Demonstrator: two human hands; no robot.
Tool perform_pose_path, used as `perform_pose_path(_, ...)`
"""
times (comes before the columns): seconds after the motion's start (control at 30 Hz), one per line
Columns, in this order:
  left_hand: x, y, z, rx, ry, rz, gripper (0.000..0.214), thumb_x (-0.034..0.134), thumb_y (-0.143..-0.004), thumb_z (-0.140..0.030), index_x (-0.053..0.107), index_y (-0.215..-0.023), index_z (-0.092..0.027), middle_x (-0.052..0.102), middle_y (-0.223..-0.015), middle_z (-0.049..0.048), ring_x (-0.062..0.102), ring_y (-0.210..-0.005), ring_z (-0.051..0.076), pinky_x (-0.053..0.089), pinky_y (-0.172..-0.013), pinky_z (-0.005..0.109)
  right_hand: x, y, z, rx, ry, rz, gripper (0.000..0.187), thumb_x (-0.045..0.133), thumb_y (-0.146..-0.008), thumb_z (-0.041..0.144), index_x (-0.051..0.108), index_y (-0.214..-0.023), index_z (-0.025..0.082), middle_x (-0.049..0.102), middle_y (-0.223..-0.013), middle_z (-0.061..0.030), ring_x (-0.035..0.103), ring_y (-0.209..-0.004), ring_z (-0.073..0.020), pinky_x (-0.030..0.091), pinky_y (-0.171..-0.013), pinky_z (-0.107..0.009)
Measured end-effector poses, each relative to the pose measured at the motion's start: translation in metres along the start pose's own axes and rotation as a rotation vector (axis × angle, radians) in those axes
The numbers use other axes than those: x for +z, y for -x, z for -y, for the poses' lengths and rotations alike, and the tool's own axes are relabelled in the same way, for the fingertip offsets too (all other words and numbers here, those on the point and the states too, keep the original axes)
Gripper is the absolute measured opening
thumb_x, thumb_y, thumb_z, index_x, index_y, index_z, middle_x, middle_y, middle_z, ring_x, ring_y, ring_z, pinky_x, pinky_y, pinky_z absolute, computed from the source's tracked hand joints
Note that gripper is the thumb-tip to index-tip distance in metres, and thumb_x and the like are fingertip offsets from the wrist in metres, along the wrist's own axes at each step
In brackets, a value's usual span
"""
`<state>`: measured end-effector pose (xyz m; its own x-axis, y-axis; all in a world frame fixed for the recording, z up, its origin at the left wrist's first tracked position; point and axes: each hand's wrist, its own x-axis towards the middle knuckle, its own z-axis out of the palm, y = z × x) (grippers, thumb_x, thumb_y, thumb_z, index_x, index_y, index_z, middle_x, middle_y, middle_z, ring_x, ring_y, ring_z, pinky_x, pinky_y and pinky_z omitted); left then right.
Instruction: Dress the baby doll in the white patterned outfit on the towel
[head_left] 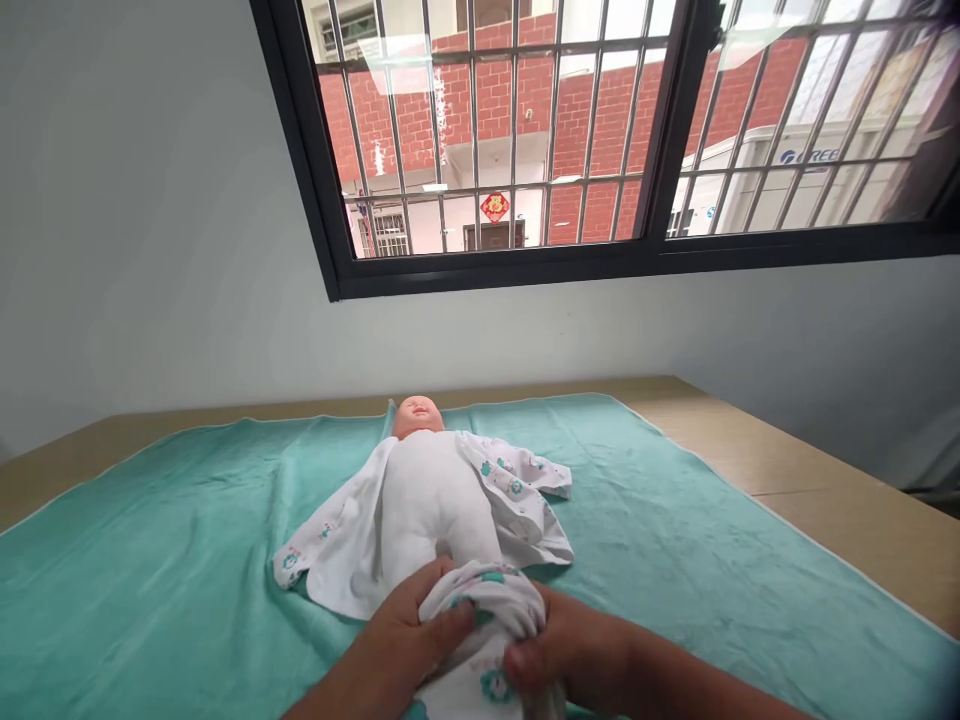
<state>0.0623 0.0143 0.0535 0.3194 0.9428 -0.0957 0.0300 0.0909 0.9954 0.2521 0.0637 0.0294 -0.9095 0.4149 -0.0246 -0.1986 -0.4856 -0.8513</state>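
Observation:
A baby doll [427,490] with a white cloth body lies on its back on a teal blanket [187,560], head towards the window. An open white patterned garment [517,495] is spread under it on both sides. At the doll's legs a bunched piece of white patterned clothing [484,610] is gathered. My left hand [412,625] is closed on its left side and my right hand [559,650] grips its right side. The doll's feet are hidden by the cloth and my hands.
The blanket covers most of a wooden tabletop [825,480], bare along the right and far edges. A grey wall [150,250] rises behind it. A black-framed barred window [525,150] shows a red brick building.

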Motion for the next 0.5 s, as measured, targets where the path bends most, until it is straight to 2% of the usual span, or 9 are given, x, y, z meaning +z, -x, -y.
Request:
perform_pose_path(0.07, -0.002, -0.001, -0.006, 0.01, -0.068, 0.125, 0.067, 0.076, -0.064, -0.06, 0.063, -0.115, -0.018, 0.068, -0.099, 0.0061, 0.06, -0.096, 0.027, 0.048, -0.086, 0.035, -0.003, -0.004, -0.008, -0.104, -0.058, -0.031, 0.054, 0.082, -0.066, 0.046, 0.069, -0.102, 0.008, 0.07, -0.088, -0.0096, 0.066, -0.082, -0.0183, 0.049, -0.08, -0.028)
perform_pose_path(0.13, -0.002, -0.003, -0.012, -0.004, -0.137, 0.215, 0.07, 0.08, -0.057, -0.057, 0.066, -0.116, -0.021, 0.07, -0.098, 0.0052, 0.061, -0.099, 0.031, 0.048, -0.091, 0.038, -0.007, -0.008, -0.015, -0.132, -0.034, -0.064, 0.056, 0.081, -0.065, 0.05, 0.07, -0.098, 0.006, 0.071, -0.086, -0.0113, 0.067, -0.082, -0.0212, 0.049, -0.084, -0.033)
perform_pose_path(0.27, 0.005, -0.001, -0.023, -0.081, -0.167, 0.225, 0.047, 0.075, -0.067, -0.052, 0.074, -0.104, -0.023, 0.073, -0.088, 0.003, 0.064, -0.093, 0.031, 0.051, -0.086, 0.038, -0.006, -0.008, -0.018, -0.121, 0.009, -0.184, 0.055, 0.083, -0.061, 0.051, 0.072, -0.093, 0.007, 0.071, -0.085, -0.0101, 0.067, -0.082, -0.0198, 0.049, -0.086, -0.032)
perform_pose_path(0.37, 0.005, 0.001, -0.021, -0.106, -0.097, 0.128, 0.046, 0.081, -0.063, -0.046, 0.075, -0.101, -0.02, 0.074, -0.091, 0.0057, 0.065, -0.091, 0.031, 0.051, -0.084, 0.038, 0.001, -0.001, -0.007, -0.082, -0.002, -0.109, 0.064, 0.078, -0.062, 0.06, 0.071, -0.1, 0.009, 0.071, -0.095, -0.0106, 0.066, -0.091, -0.0214, 0.047, -0.089, -0.031)
perform_pose_path(0.47, 0.001, -0.001, -0.009, -0.035, -0.027, -0.086, 0.051, 0.083, -0.059, -0.05, 0.074, -0.097, -0.018, 0.074, -0.093, 0.0076, 0.064, -0.091, 0.028, 0.049, -0.091, 0.038, 0.002, 0.004, 0.002, 0.034, 0.019, -0.068, 0.074, 0.058, -0.072, 0.076, 0.069, -0.105, 0.01, 0.07, -0.104, -0.0118, 0.064, -0.1, -0.0232, 0.047, -0.092, -0.032)
perform_pose_path(0.5, 0.0, -0.002, -0.005, 0.0, -0.023, -0.147, 0.051, 0.082, -0.059, -0.053, 0.074, -0.094, -0.017, 0.073, -0.091, 0.0072, 0.064, -0.09, 0.027, 0.049, -0.091, 0.038, 0.001, 0.005, 0.003, 0.072, 0.092, -0.061, 0.074, 0.06, -0.071, 0.076, 0.069, -0.106, 0.011, 0.07, -0.106, -0.0112, 0.063, -0.102, -0.0237, 0.047, -0.091, -0.031)
